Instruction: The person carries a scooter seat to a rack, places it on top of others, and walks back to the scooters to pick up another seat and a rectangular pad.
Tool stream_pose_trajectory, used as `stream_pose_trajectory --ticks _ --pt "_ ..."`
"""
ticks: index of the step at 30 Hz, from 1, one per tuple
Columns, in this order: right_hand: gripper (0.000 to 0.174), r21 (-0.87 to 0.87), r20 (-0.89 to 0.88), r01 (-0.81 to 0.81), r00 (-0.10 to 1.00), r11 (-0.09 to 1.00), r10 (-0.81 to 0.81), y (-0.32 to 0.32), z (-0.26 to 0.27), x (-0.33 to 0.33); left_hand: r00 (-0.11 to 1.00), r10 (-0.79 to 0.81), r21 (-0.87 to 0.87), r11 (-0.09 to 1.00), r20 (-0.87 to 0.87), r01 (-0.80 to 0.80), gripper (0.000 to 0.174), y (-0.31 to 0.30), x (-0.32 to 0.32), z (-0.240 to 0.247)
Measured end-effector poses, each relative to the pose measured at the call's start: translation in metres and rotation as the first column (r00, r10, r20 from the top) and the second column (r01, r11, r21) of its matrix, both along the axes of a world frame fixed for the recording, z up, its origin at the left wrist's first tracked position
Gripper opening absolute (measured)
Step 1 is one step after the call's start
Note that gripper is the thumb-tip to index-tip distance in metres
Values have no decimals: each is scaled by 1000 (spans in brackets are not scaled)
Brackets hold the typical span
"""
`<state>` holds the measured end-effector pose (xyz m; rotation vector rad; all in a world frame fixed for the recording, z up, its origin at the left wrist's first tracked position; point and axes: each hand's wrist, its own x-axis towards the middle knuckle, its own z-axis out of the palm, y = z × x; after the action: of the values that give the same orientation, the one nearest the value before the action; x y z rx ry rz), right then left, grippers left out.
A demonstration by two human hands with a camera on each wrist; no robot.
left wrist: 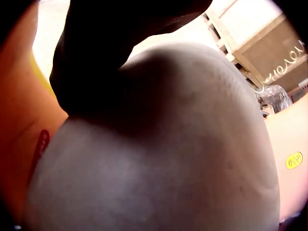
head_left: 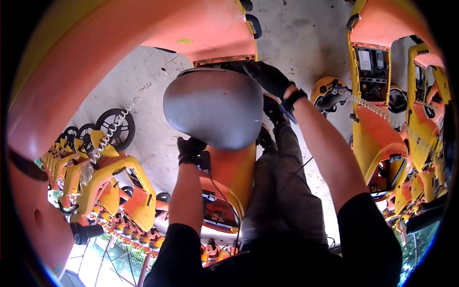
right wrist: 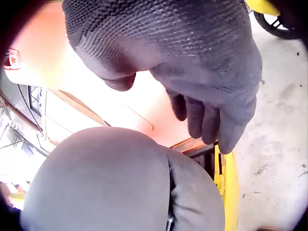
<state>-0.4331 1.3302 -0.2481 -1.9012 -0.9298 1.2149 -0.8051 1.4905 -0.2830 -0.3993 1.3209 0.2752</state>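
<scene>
1. Beside the far edge of a smooth, rounded grey seat-like piece, the right hand, in a dark textured glove, has its fingers extended and loosely bent, gripping nothing visible; whether they touch the piece cannot be told.
2. At the near left edge of that piece, the left hand, also dark-gloved, lies against it; its fingers are too dark and hidden to tell whether they grip.
3. Between the hands, the grey piece sits over an orange-and-yellow moulded vehicle body, with a dark opening just past its far edge.
4. Just behind the right fingers, a dark band circles the wrist.
5. Beyond the right hand, on the pale, stained floor, is a yellow-and-black rounded part; farther right is another orange-and-yellow body with an open compartment.
6. Well left of the left fingers stands a black spoked wheel, near a pale coiled cable.
</scene>
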Motion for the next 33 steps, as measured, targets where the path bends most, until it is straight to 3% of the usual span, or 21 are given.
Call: stream_pose_trajectory --ticks 2,4,6,7,8,9,11,13,14,18,19,21,22,25,26,27,28,29,30,31,33 --pt "52 103 -90 -94 991 990 104 23 -23 5 916 -355 143 913 -189 383 80 -16 0 -4" --pt "52 32 -169 -64 983 997 68 46 -52 -3 952 -208 270 926 -223 266 64 -26 3 -14" --pt "52 76 -123 -104 986 992 113 58 -74 -10 845 -483 527 669 -229 525 51 -27 -39 -68" --pt "53 171 13 -174 985 970 174 60 -80 -11 764 -577 532 566 -291 630 47 -23 -43 -71" --pt "55 74 -100 -108 988 991 115 60 -66 -9 674 -653 529 458 -345 714 43 -26 -30 -61" --pt "57 -34 -304 -3 953 999 -7 56 -64 -11 678 -605 291 618 -419 731 37 -37 36 -1" --pt "58 -10 -350 21 936 1000 -23 53 -71 -20 522 -682 355 386 -512 852 33 -44 52 14" --pt "58 -3 -400 -29 916 1000 25 51 -75 -22 524 -671 486 270 -524 831 34 -48 22 -14" --pt "57 -50 -404 -108 911 993 79 46 -74 -21 542 -661 523 256 -518 813 35 -51 16 -16" --pt "61 -13 -328 37 944 999 -39 -9 18 -7 599 -660 617 252 -454 746 37 -55 23 -7" --pt "56 13 -469 104 879 994 -86 -26 17 -10 594 -666 619 246 -451 746 37 -55 25 1" --pt "59 -20 -478 183 862 983 -170 -58 42 -9 880 -473 609 686 -42 398 37 -53 43 33" --pt "61 -56 -486 253 838 966 -248 -74 58 -9 876 -481 617 679 -36 398 37 -51 43 41" --pt "70 -12 -563 475 724 880 -398 -119 111 -25 493 -716 730 -34 -494 683 32 -47 50 79" --pt "73 -34 -359 402 849 915 -387 -138 142 -24 325 -690 673 -314 -646 670 30 -51 60 105" --pt "73 -43 -424 451 799 891 -425 -156 162 -33 397 -665 718 -312 -633 622 32 -70 91 156" --pt "74 -47 -487 500 745 865 -457 -173 179 -42 305 -550 609 -536 -778 585 36 -67 78 161" --pt "74 4 -530 538 716 843 -455 -188 199 -50 182 -71 125 -945 -981 302 40 -79 100 211" --pt "74 54 -575 578 684 814 -448 -204 219 -62 395 -659 707 -303 -640 638 42 -75 60 196" --pt "74 38 -609 614 639 788 -469 -221 235 -77 401 -577 693 -481 -711 537 41 -87 57 219" --pt "73 31 -654 652 586 757 -478 -250 280 -104 471 -727 813 -206 -500 545 47 -106 42 278"
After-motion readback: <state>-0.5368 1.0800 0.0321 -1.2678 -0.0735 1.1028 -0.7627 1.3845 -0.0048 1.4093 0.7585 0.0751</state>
